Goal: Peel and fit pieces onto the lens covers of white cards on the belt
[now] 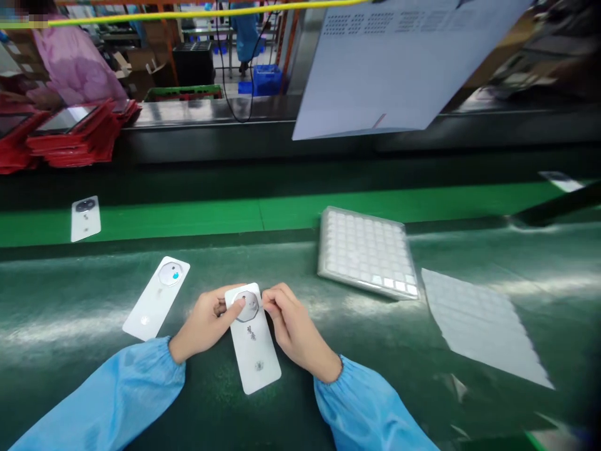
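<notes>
My left hand [210, 321] grips the upper left edge of a white phone back cover [257, 354], with the thumb pressed on its octagonal camera area. Small dark print shows lower on the cover. The fingers of my right hand [293, 326] are pinched together at the upper right edge, close beside the camera area. Whether anything small is between them is hidden. A second white phone back cover [153, 307] lies tilted on the green mat to the left, with a blue dot on its camera area.
On the right are a clear tray [366, 250] of white square pieces and a white sheet [483, 326]. Another phone back cover [86, 222] lies on the bright green belt [211, 216]. Red folders [77, 138] are stacked behind at left; a paper sheet [375, 75] hangs ahead.
</notes>
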The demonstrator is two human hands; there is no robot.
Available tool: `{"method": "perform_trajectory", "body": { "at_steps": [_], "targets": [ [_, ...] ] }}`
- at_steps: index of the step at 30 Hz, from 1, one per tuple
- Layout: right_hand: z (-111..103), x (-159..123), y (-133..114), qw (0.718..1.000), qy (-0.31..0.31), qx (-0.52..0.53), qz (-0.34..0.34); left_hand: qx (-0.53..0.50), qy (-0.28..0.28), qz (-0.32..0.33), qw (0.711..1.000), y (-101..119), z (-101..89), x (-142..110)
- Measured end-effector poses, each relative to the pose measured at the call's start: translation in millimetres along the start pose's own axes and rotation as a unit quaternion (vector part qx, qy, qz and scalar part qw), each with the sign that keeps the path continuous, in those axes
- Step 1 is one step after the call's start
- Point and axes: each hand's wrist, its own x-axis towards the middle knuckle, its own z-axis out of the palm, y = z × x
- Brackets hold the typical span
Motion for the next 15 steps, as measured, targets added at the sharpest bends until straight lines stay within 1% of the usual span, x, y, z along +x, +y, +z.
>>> {"method": "perform_trajectory", "body": {
  "at_steps": [2,3,5,7,8,10,12,13,15],
  "targets": [
    [-22.5,-6.9,-4.1,0.998,0.002,0.058,0.012,0.011,0.002,-0.007,1.000,0.5,-1.7,0.1],
    [-37.5,-16.1,-4.2,0.996,0.006,0.083,0.029,0.018,0.004,-0.010,1.000,0.6,-2.6,0.1],
    [-72.6,-48.9,0.8,0.988,0.028,0.124,0.085,0.034,0.012,-0.016,0.999,0.6,-3.9,0.1],
    [-109.6,-100.2,11.8,0.975,0.073,0.156,0.141,0.057,0.026,-0.018,0.998,0.7,-4.7,0.3],
    [-126.6,-130.8,18.2,0.966,0.113,0.169,0.162,0.074,0.036,-0.018,0.996,0.8,-5.0,0.7],
    [-153.1,-195.0,30.7,0.947,0.170,0.168,0.216,0.120,0.062,-0.019,0.991,1.4,-5.5,2.4],
    [-164.9,-252.9,42.9,0.924,0.195,0.104,0.312,0.158,0.085,-0.028,0.983,2.4,-6.1,5.2],
    [-164.5,-276.6,49.7,0.910,0.200,0.054,0.360,0.168,0.091,-0.034,0.981,3.1,-6.4,6.7],
    [-152.7,-310.5,65.3,0.878,0.207,-0.020,0.431,0.183,0.101,-0.044,0.977,4.8,-6.9,9.1]
  ]
}}
